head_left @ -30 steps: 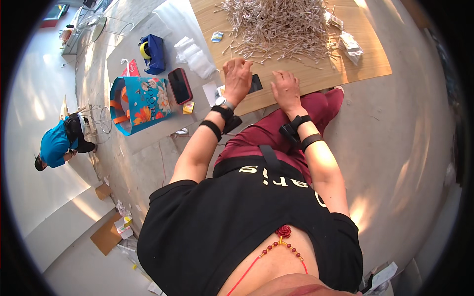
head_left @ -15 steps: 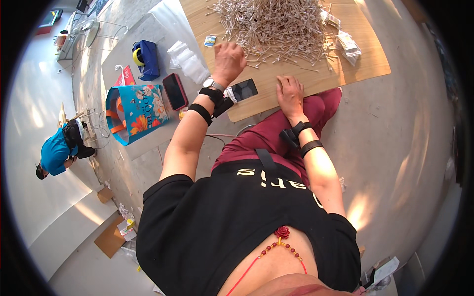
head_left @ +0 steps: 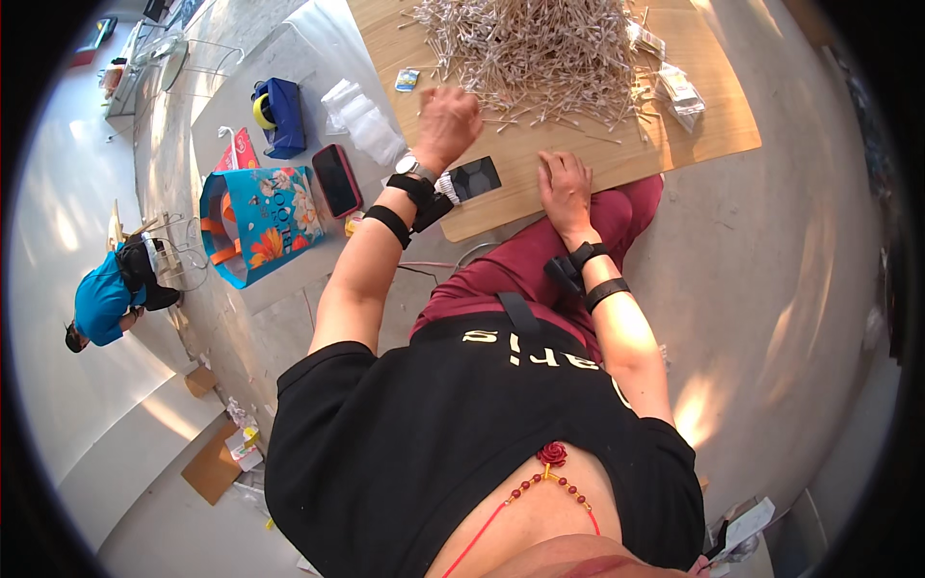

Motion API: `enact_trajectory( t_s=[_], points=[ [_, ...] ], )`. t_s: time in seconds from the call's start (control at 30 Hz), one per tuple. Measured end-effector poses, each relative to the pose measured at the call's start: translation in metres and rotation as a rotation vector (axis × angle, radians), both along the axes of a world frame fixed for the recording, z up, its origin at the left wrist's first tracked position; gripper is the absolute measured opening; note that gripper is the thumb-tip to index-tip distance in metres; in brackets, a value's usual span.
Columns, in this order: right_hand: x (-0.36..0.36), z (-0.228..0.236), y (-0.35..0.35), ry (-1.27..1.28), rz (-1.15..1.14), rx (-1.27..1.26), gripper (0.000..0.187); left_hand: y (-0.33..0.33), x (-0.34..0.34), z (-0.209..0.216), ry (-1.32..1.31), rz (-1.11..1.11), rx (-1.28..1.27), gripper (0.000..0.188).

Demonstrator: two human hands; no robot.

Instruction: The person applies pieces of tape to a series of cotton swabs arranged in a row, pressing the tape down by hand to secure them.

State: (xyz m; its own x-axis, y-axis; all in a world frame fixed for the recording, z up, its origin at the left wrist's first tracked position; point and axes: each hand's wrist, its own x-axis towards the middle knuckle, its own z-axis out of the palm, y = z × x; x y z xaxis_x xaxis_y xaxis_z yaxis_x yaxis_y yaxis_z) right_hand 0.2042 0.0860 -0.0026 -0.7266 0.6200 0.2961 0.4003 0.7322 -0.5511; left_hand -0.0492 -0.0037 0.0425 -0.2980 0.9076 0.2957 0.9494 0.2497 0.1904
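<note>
Moved: left hand (head_left: 445, 120) barely shifted; it stayed curled at the sticks (head_left: 540, 53), hold unclear.
Right hand (head_left: 566, 186): flat, empty, on board (head_left: 617, 159).
Progress: pile beyond the fingers remained large, mostly unsorted.

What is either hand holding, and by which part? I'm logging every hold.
Cannot be told: the left hand is curled at the stick pile's edge; the right hand lies flat on the board, holding nothing.

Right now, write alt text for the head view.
Seen from above, a seated person's left hand reaches into a pile of thin sticks on a wooden board, while the right hand rests flat near a dark phone.
</note>
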Motion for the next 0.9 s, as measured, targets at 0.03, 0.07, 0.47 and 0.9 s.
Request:
enact_trajectory(
  t_s=[0.03, 0.07, 0.47, 0.9],
  points=[
    [-0.002, 0.003, -0.001, 0.005, 0.001, -0.007, 0.032, 0.002, 0.000, 0.008, 0.026, 0.118, 0.123, 0.011],
    [-0.005, 0.005, 0.001, 0.015, -0.002, 0.023, 0.032, 0.003, 0.002, 0.011, 0.051, 0.236, 0.245, 0.013],
    [-0.081, 0.011, 0.075, -0.188, 0.099, 0.370, 0.017, 0.010, 0.059, -0.034, -0.087, 0.249, -0.059, 0.015],
    [-0.065, 0.036, 0.078, 0.035, 0.103, 0.163, 0.010, -0.018, 0.102, -0.020, -0.165, 0.069, -0.201, 0.013]
  ],
)
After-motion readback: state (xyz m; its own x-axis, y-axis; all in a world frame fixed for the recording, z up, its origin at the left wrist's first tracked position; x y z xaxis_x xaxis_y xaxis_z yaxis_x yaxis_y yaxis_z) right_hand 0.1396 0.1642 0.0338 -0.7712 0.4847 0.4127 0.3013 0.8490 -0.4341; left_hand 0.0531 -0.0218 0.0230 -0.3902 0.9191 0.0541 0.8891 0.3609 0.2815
